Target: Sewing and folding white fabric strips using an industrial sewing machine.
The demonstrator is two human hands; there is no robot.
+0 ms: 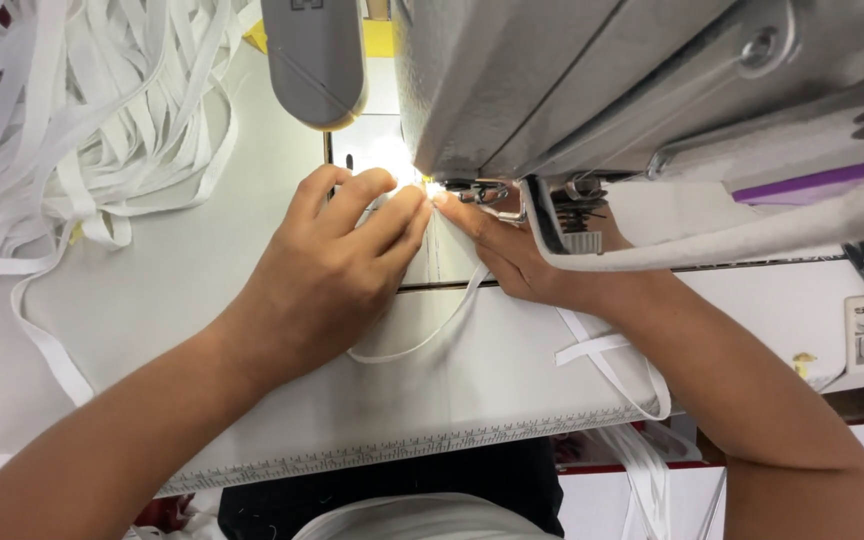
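Gripping with both hands, the person is pinching a white strap (430,338) right at the needle of the sewing machine (602,80), where a small lamp is glaring. That grey machine is filling the upper right of the view, its head hanging over the right hand (512,262). Below it the pale desk (152,300) is stretching wide, a ruled scale running along its near edge. At upper left a heap of straps (72,110) is spilling over the desk, loose ends trailing down its left side. The left hand (327,270) is lying flat, fingertips closed together on the strap just beside the presser foot (497,190). The right hand is coming in from under the machine head, its fingertips meeting those of the left, closed on the same strap. From the pinch the strap is looping down across the desk towards the near edge. Another strap (612,365) is lying crossed on itself near the right forearm, hanging off the edge.
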